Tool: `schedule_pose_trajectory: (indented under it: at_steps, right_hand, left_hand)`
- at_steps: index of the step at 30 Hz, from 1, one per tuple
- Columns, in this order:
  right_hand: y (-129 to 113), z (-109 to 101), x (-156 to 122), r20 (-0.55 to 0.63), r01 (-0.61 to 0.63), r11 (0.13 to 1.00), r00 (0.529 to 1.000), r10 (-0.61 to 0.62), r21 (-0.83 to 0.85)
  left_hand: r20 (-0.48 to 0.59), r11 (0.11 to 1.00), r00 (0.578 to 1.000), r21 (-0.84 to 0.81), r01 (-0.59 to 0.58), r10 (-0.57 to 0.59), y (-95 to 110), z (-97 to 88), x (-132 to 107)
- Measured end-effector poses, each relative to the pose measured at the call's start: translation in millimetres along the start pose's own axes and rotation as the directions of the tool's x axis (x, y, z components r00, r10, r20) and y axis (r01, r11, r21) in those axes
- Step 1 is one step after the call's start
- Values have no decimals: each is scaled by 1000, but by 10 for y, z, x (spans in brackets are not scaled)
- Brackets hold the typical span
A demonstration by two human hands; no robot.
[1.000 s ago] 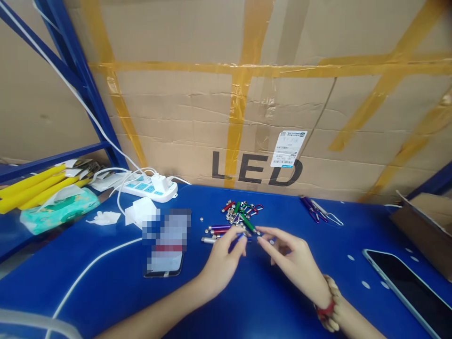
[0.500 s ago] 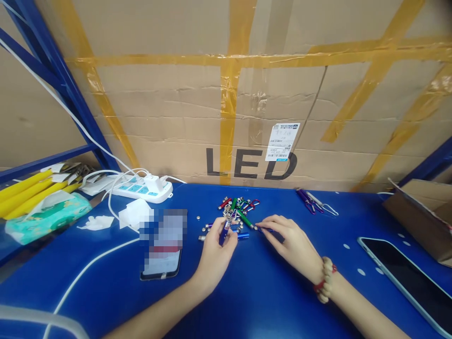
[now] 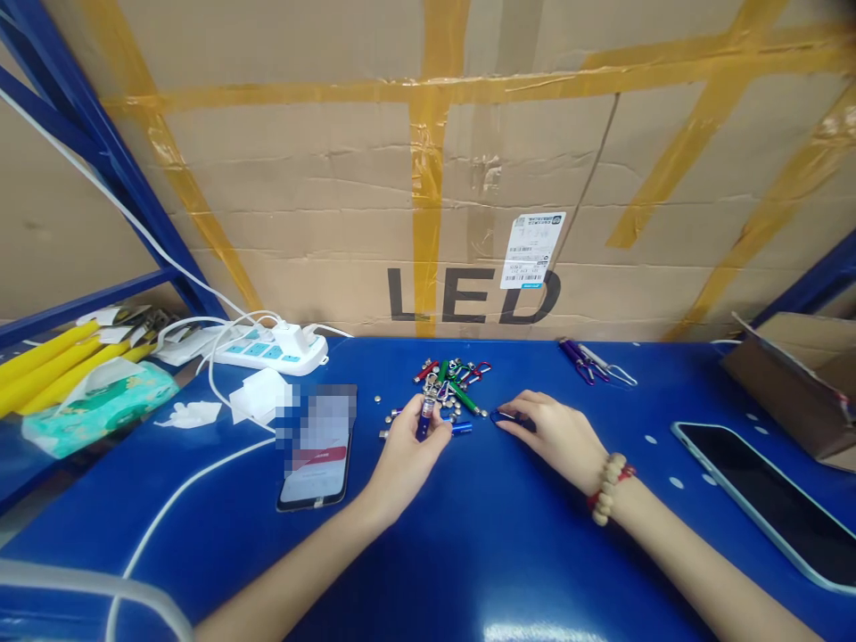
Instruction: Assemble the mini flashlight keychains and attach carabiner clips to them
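Note:
My left hand (image 3: pixel 407 459) is closed round a small dark purple-blue mini flashlight (image 3: pixel 424 423), held upright with its silver end up. Between the thumb and fingertips of my right hand (image 3: pixel 558 434) is a blue carabiner clip (image 3: pixel 498 415), partly hidden by the fingers. Just beyond my left hand lies a loose pile of small parts: a green tube (image 3: pixel 466 399), a red carabiner (image 3: pixel 482 368) and several small round silver pieces that look like button cells. A bright blue tube (image 3: pixel 461 429) lies on the table beside my left fingers.
A lit phone (image 3: pixel 316 464) lies left, near a white power strip (image 3: pixel 304 358) with cables. A darker phone (image 3: pixel 769 499) and an open cardboard box (image 3: pixel 789 374) are right. Purple and silver carabiner pieces (image 3: pixel 592 361) lie at the back, before a large taped carton (image 3: pixel 334 205).
My right hand has shifted slightly right, away from the pile, with the blue carabiner clip. My left hand keeps its hold on the mini flashlight. The camera view has tilted down slightly.

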State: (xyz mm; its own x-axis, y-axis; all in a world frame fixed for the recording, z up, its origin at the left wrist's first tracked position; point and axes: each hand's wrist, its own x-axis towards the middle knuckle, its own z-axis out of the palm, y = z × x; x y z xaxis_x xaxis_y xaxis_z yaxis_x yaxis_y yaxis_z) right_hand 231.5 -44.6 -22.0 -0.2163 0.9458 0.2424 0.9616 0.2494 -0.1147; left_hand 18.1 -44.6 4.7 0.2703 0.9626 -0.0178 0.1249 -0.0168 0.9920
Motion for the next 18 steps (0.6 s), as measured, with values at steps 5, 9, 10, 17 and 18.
schedule_pose_trajectory:
  at_steps: [5, 9, 10, 17, 18]
  right_hand:
    - [-66, -67, 5, 89, -85, 996, 992, 87, -22]
    - [-68, -91, 10, 112, -95, 995, 989, 96, -11]
    - [-57, -96, 13, 98, -83, 996, 992, 79, 32]
    - [-129, -159, -1, -58, -85, 733, 984, 167, 675]
    - [-165, -171, -11, -37, -85, 677, 986, 164, 731]
  left_hand:
    - [-10, 999, 999, -11, 33, -33, -39, -7, 26]
    - [13, 999, 1000, -41, 28, -28, -127, 22, 44]
    - [24, 998, 999, -46, 30, -29, -143, 34, 43]
    - [84, 994, 996, -102, 45, -37, -178, 113, 32]
    - [86, 994, 996, -106, 40, -31, -178, 116, 34]
